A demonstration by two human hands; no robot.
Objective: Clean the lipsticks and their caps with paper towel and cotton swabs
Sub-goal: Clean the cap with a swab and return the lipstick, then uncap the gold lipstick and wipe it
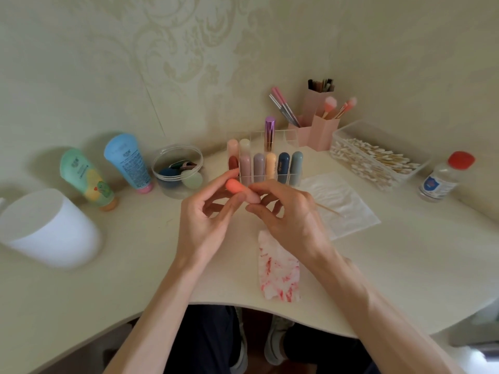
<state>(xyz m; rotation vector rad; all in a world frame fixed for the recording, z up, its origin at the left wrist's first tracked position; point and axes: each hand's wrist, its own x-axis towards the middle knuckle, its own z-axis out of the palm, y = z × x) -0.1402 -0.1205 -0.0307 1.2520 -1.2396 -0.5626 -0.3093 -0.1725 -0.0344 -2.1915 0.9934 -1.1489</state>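
My left hand (pixel 208 214) pinches an orange-pink lipstick cap (pixel 234 185) above the middle of the table. My right hand (pixel 286 211) meets it from the right, fingers curled round the pale pink part (pixel 252 197) of the same lipstick. A wooden cotton swab stick (pixel 328 209) pokes out to the right behind that hand. A red-stained paper towel (pixel 279 268) lies on the table under my right wrist. Several capped lipsticks stand in a clear organizer (pixel 266 168) just behind my hands.
A clean folded towel (pixel 348 203) lies to the right, with a clear box of cotton swabs (pixel 378 160) and a red-capped bottle (pixel 445 176) behind it. Pink brush holders (pixel 318 125) stand at the back. Left: two tubes (pixel 108 171), a sponge jar (pixel 176 171), a white container (pixel 51 228).
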